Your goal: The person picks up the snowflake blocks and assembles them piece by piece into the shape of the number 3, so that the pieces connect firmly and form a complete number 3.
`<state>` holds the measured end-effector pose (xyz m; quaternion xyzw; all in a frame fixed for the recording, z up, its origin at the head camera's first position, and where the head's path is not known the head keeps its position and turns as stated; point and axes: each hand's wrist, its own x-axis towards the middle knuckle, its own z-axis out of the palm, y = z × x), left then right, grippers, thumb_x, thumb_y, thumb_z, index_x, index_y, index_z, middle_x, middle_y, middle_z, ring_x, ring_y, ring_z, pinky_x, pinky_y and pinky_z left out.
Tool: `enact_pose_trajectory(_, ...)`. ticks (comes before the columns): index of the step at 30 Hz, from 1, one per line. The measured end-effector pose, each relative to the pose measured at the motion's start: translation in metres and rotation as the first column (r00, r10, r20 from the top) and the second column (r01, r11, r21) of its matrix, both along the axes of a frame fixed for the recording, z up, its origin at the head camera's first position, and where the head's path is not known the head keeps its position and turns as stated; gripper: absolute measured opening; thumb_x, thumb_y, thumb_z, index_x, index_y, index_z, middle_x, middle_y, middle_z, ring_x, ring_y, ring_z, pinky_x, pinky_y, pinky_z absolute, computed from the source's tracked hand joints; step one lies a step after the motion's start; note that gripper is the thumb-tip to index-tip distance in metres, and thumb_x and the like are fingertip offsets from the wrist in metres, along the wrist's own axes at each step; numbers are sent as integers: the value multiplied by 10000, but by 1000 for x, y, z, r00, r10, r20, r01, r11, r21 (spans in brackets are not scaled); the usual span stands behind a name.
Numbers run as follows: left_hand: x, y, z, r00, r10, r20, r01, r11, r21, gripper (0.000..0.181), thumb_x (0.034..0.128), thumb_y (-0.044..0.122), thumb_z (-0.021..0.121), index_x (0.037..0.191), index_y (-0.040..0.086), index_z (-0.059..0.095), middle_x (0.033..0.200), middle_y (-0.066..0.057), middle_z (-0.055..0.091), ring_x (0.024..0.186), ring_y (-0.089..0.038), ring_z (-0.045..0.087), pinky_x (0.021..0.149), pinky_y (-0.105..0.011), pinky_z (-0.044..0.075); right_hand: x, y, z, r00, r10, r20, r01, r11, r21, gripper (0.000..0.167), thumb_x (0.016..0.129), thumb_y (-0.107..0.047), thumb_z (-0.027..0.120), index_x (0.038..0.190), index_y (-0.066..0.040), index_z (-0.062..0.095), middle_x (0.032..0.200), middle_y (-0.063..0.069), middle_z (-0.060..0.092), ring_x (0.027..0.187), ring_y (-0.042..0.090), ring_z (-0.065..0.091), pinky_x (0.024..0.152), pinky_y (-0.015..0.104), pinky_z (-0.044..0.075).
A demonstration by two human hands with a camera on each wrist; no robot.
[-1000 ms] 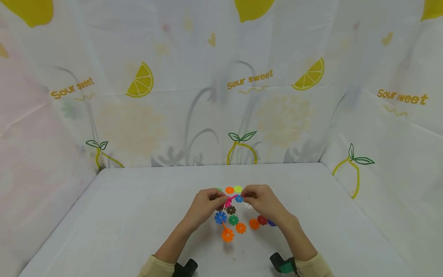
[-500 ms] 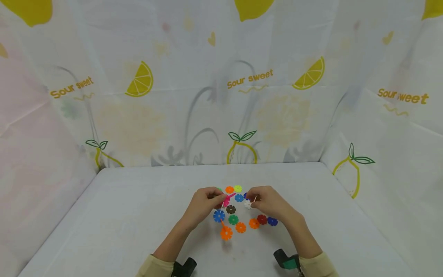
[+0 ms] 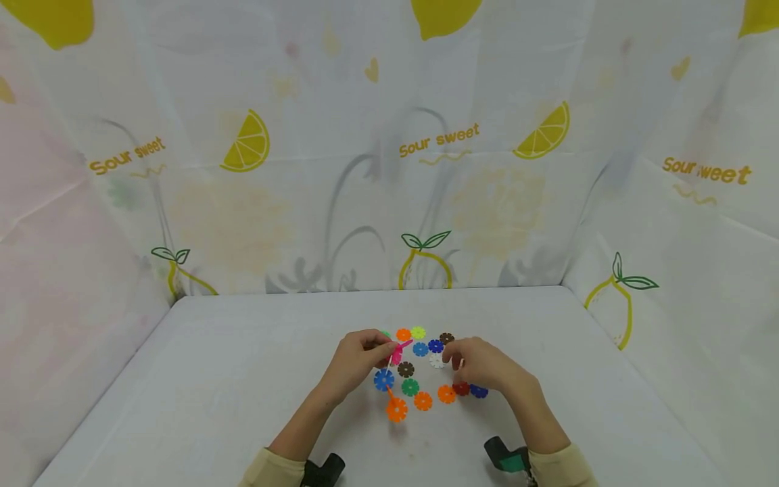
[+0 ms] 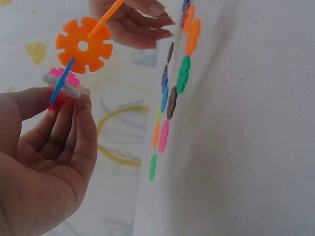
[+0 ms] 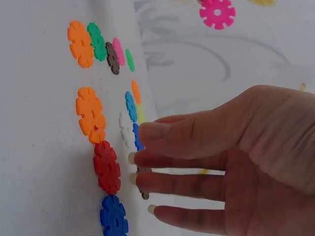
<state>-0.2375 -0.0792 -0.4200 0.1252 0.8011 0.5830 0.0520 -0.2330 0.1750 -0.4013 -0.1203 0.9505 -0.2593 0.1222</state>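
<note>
My left hand (image 3: 359, 358) pinches a linked chain of notched plastic discs between thumb and fingers, held above the table. In the left wrist view, an orange disc (image 4: 96, 53) forms its outer end, joined to a blue disc (image 4: 63, 81) seen edge-on; white and pink discs sit at the fingertips. The pink disc (image 5: 209, 18) shows at the top of the right wrist view. My right hand (image 3: 487, 365) hovers over loose discs with fingers loosely bent and nothing visible between them. Nearest to it lie a white disc (image 5: 125, 130) and a red disc (image 5: 107, 167).
Loose discs lie flat on the white table (image 3: 243, 379): green (image 3: 410, 387), brown (image 3: 406, 369), orange (image 3: 423, 401), yellow (image 3: 418, 332), dark blue (image 3: 435, 345) and several more. A printed cloth (image 3: 304, 223) stands behind the table and along both sides.
My right hand has moved away from the chain, to the right and slightly nearer me, uncovering dark blue and brown discs. My left hand keeps its pinch, with the chain shifted slightly left.
</note>
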Motion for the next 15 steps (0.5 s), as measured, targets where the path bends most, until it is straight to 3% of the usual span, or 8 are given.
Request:
enact_pose_trajectory(6,-2,-1,-1,1000,-1,-8,1,1000,-5,299,930,354,682,967,60,722,805,-55,705,760,-167,665,769,-305,571,3,1,0,999,-17,37,13,995,98,259,738,-30,827,927,-125,678,804,20,608,741,189,537,669,336,485)
enact_pose_trajectory(15,-2,-2,-2,1000,5,-15,-5,1000,-5,287,932,355,680,970,74,723,812,-56,706,765,-161,667,776,-298,573,4,0,-10,999,-15,37,11,996,94,277,723,25,820,850,-120,621,785,24,592,727,195,530,641,323,489)
